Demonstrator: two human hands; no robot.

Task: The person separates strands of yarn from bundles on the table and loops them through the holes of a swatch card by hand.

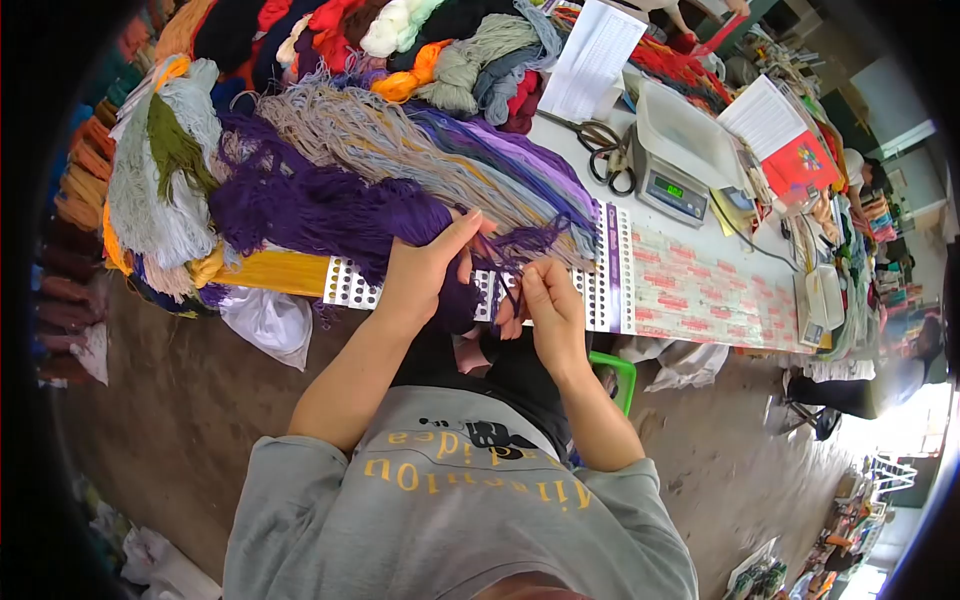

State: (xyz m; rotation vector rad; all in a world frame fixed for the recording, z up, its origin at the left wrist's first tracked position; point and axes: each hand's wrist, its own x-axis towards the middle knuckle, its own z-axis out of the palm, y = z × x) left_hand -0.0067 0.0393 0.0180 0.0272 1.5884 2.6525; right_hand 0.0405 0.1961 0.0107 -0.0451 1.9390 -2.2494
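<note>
A thick skein of dark purple yarn (330, 208) stretches from the left across the table edge. My left hand (425, 270) is closed around its right end, thumb on top, with part of the skein hanging below the palm. Just to the right, my right hand (550, 300) pinches a few thin purple strands close to the skein's end. Loose purple ends spread between and above both hands. Under the hands lies a white card strip with punched holes (597, 300). Long grey-beige yarn strands (350, 135) and lilac strands (545, 165) lie just beyond.
Black scissors (610, 165) lie by a digital scale (675, 150) with a clear tray. Papers (590, 60) and heaped coloured skeins (440, 75) fill the far side. A green basket (615, 380) stands below the table edge. A seated person (880, 390) is at far right.
</note>
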